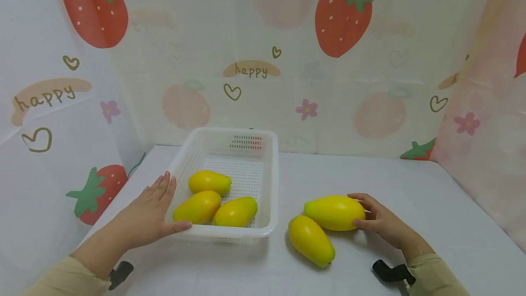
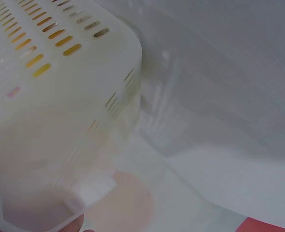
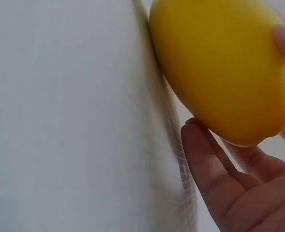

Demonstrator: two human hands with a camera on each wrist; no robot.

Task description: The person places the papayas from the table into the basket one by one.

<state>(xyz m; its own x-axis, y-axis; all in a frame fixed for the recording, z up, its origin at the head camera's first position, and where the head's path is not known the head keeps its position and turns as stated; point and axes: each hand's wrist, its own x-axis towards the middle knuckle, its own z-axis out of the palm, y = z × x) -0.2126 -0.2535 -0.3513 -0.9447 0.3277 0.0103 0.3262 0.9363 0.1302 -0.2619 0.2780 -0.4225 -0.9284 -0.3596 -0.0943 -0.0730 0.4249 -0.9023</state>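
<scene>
My right hand (image 1: 388, 225) grips the blunt right end of a yellow mango (image 1: 334, 213) lying on the table, thumb in front and fingers behind. In the right wrist view the thumb and fingertips touch that mango (image 3: 219, 67). Just in front of it lies a second mango (image 1: 311, 241) with a green tip. My left hand (image 1: 144, 214) rests against the left side of a white plastic basket (image 1: 274, 186), fingers straight, thumb along the front rim. Inside the basket are three mangoes: one behind (image 1: 209, 182), one at front left (image 1: 197, 208) and one at front right (image 1: 235, 212).
A white cloth covers the table (image 1: 370, 175). Printed curtains (image 1: 255, 26) with strawberries and hearts hang behind and along both sides. Black wrist mounts (image 1: 390, 272) sit at both cuffs. The left wrist view shows the slotted basket wall (image 2: 84, 72) from close by.
</scene>
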